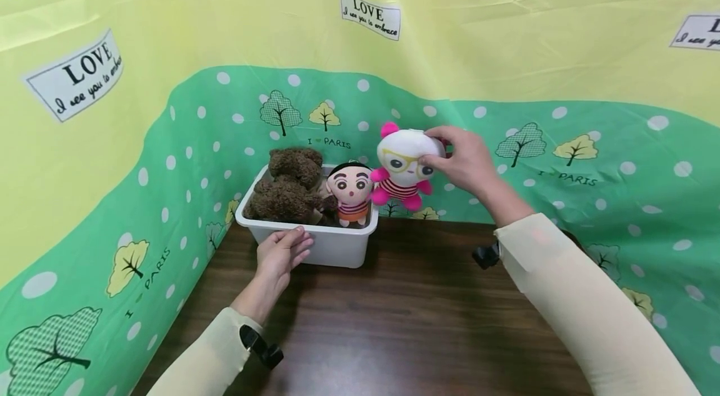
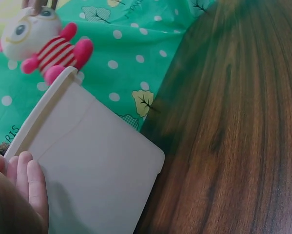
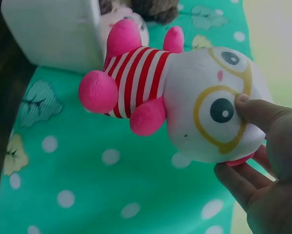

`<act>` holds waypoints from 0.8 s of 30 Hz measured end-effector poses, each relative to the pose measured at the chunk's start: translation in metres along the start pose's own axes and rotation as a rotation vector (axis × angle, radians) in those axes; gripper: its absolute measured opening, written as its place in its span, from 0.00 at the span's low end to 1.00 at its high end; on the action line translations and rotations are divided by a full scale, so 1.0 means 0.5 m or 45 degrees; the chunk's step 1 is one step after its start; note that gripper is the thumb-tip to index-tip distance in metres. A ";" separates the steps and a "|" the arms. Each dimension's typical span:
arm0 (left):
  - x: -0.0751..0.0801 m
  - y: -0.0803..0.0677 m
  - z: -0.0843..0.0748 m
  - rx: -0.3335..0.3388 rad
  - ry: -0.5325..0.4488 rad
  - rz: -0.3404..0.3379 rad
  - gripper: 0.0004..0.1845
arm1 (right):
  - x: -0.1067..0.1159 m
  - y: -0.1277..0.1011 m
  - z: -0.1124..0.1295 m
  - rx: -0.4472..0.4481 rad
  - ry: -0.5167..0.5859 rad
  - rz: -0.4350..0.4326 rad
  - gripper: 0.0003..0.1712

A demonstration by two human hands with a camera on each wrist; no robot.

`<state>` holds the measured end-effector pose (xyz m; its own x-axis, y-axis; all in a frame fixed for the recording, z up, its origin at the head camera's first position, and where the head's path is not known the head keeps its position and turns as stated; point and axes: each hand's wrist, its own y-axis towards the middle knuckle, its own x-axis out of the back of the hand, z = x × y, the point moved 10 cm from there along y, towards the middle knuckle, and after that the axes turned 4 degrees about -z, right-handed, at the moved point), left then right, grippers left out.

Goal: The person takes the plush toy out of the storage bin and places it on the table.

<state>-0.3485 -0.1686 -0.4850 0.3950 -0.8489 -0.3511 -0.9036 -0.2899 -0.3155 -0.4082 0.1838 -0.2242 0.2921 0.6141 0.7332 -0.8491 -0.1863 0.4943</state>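
Note:
My right hand [image 1: 462, 162] grips the white head of a pink-and-white plush doll [image 1: 404, 165] with yellow glasses and a red-striped shirt, held in the air just right of a white bin [image 1: 337, 245]. In the right wrist view the thumb presses the face of the plush doll [image 3: 194, 102]. Inside the bin sit a brown teddy bear [image 1: 288, 187] and a small black-haired doll [image 1: 351, 191]. My left hand [image 1: 280, 255] holds the bin's near rim, fingers over the white bin [image 2: 87, 165] wall. The left wrist view shows the plush doll [image 2: 41, 44] above the bin's corner.
The bin stands at the back of a dark wooden table [image 1: 405, 321], against a green and yellow printed cloth backdrop [image 1: 562, 152] that wraps around left, back and right. Bare tabletop lies in front of the bin.

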 end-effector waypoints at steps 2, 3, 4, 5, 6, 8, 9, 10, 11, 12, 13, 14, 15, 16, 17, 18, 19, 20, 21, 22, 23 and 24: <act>0.001 0.000 -0.001 -0.005 -0.009 -0.003 0.21 | 0.000 -0.004 -0.023 -0.030 -0.009 0.005 0.27; 0.002 0.001 -0.002 -0.010 -0.015 -0.004 0.21 | -0.001 -0.006 -0.034 -0.045 -0.018 0.008 0.27; 0.002 0.001 -0.003 -0.014 -0.021 -0.007 0.20 | -0.003 -0.009 -0.045 -0.059 -0.028 0.011 0.26; 0.002 0.001 -0.004 -0.019 -0.027 -0.009 0.20 | -0.006 -0.012 -0.055 -0.067 -0.041 0.015 0.26; 0.003 0.000 -0.004 -0.023 -0.031 -0.014 0.20 | -0.010 -0.015 -0.064 -0.076 -0.046 0.018 0.26; 0.003 -0.002 -0.005 -0.035 -0.033 -0.021 0.19 | -0.021 -0.021 -0.084 -0.092 -0.051 0.026 0.26; 0.003 -0.003 -0.005 -0.041 -0.036 -0.025 0.19 | -0.027 -0.024 -0.093 -0.097 -0.050 0.029 0.26; 0.003 -0.004 -0.005 -0.044 -0.040 -0.030 0.19 | -0.035 -0.027 -0.103 -0.102 -0.049 0.033 0.26; 0.003 -0.005 -0.005 -0.049 -0.040 -0.035 0.20 | -0.045 -0.029 -0.114 -0.108 -0.048 0.038 0.26; 0.003 -0.007 -0.006 -0.057 -0.039 -0.038 0.20 | -0.054 -0.032 -0.123 -0.114 -0.047 0.042 0.25; 0.003 -0.008 -0.006 -0.064 -0.041 -0.040 0.20 | -0.063 -0.034 -0.133 -0.122 -0.048 0.045 0.25; 0.003 -0.009 -0.006 -0.067 -0.045 -0.044 0.20 | -0.073 -0.037 -0.143 -0.126 -0.053 0.049 0.25; 0.003 -0.009 -0.006 -0.068 -0.047 -0.047 0.20 | -0.084 -0.039 -0.153 -0.135 -0.056 0.056 0.25; 0.003 -0.010 -0.005 -0.069 -0.043 -0.051 0.20 | -0.095 -0.040 -0.162 -0.144 -0.062 0.062 0.24; 0.003 -0.010 -0.005 -0.073 -0.035 -0.049 0.21 | -0.106 -0.042 -0.170 -0.151 -0.063 0.070 0.24; 0.002 -0.009 -0.005 -0.075 -0.032 -0.048 0.21 | -0.116 -0.044 -0.178 -0.156 -0.066 0.074 0.24; 0.003 -0.009 -0.004 -0.070 -0.027 -0.053 0.21 | -0.127 -0.046 -0.187 -0.160 -0.068 0.085 0.23; 0.002 -0.009 -0.003 -0.068 -0.017 -0.056 0.21 | -0.138 -0.048 -0.194 -0.168 -0.069 0.099 0.23; 0.001 -0.008 -0.003 -0.066 -0.009 -0.058 0.21 | -0.149 -0.051 -0.201 -0.176 -0.069 0.113 0.23; 0.000 -0.008 -0.002 -0.064 0.000 -0.061 0.21 | -0.159 -0.053 -0.209 -0.186 -0.068 0.125 0.23; -0.001 -0.007 -0.002 -0.063 0.006 -0.061 0.21 | -0.168 -0.055 -0.216 -0.198 -0.065 0.138 0.23; -0.003 -0.007 -0.002 -0.060 0.010 -0.065 0.21 | -0.177 -0.057 -0.223 -0.208 -0.069 0.145 0.23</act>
<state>-0.3458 -0.1666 -0.4826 0.4398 -0.8359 -0.3282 -0.8890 -0.3534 -0.2913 -0.4590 0.2201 -0.3552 0.2093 0.5533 0.8062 -0.9368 -0.1230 0.3276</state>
